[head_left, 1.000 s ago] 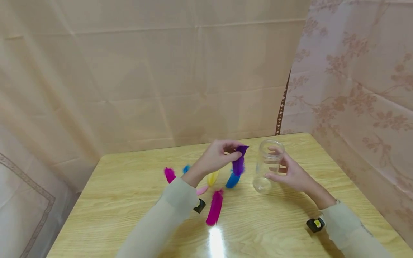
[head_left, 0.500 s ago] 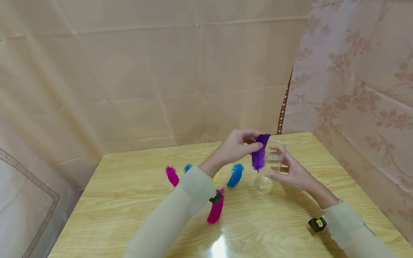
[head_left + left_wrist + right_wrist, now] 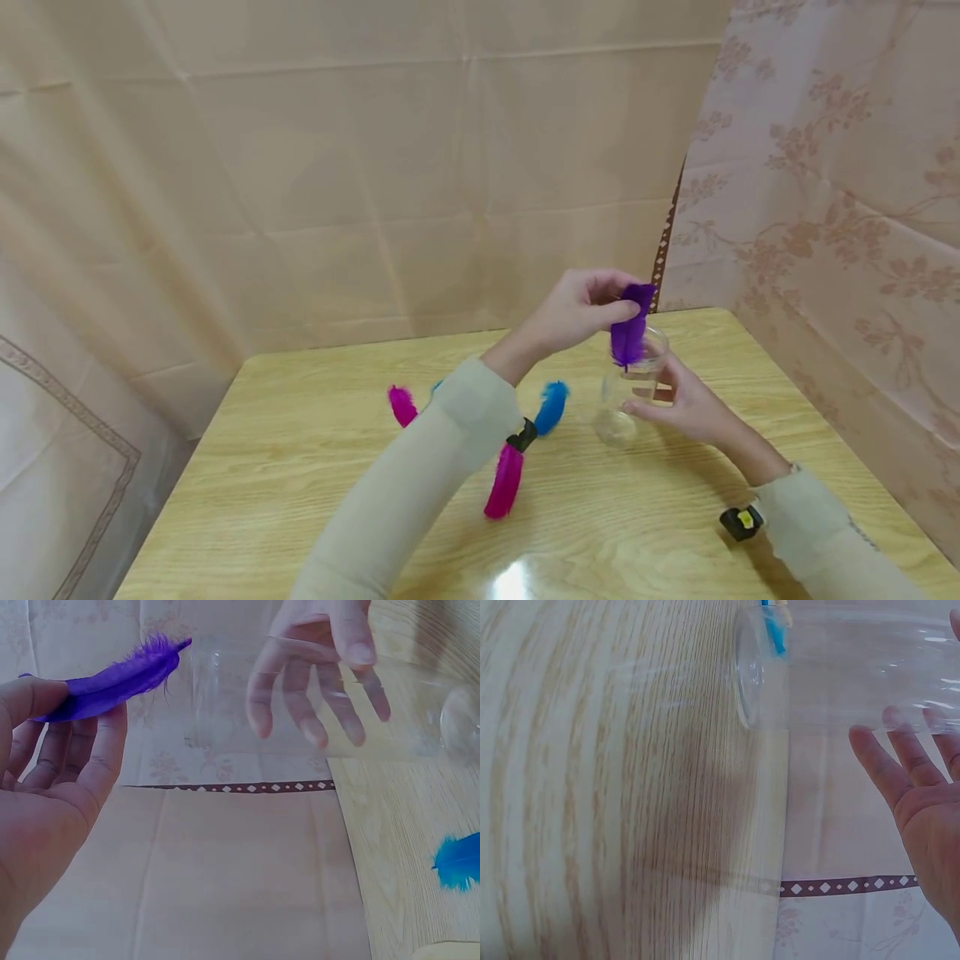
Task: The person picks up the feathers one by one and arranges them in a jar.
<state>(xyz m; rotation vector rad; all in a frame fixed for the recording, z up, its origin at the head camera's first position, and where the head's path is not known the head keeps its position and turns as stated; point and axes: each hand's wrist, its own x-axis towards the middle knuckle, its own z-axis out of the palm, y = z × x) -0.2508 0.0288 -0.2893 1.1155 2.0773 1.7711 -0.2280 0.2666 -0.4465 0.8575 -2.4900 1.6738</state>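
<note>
My left hand (image 3: 581,312) pinches a purple feather (image 3: 630,333) between thumb and fingers, quill end downward. In the head view the feather's lower end overlaps the mouth of a clear glass jar (image 3: 615,410). My right hand (image 3: 690,407) holds this jar upright on the table, thumb on one side and fingers round the other. In the left wrist view the purple feather (image 3: 120,686) points its quill toward the jar's rim (image 3: 201,697), a small gap short of it. The jar (image 3: 840,671) looks bare inside in the right wrist view.
On the wooden table (image 3: 285,467) lie a blue feather (image 3: 552,407), a magenta feather (image 3: 504,483) and another magenta one (image 3: 402,406) farther left. My left sleeve (image 3: 420,467) hides part of this group. Cloth curtains (image 3: 390,183) stand behind and at the right.
My left hand has carried the purple feather right and up, from over the blue feather to the jar's mouth. The left sleeve now covers the yellow and pink feathers. My right hand keeps its hold.
</note>
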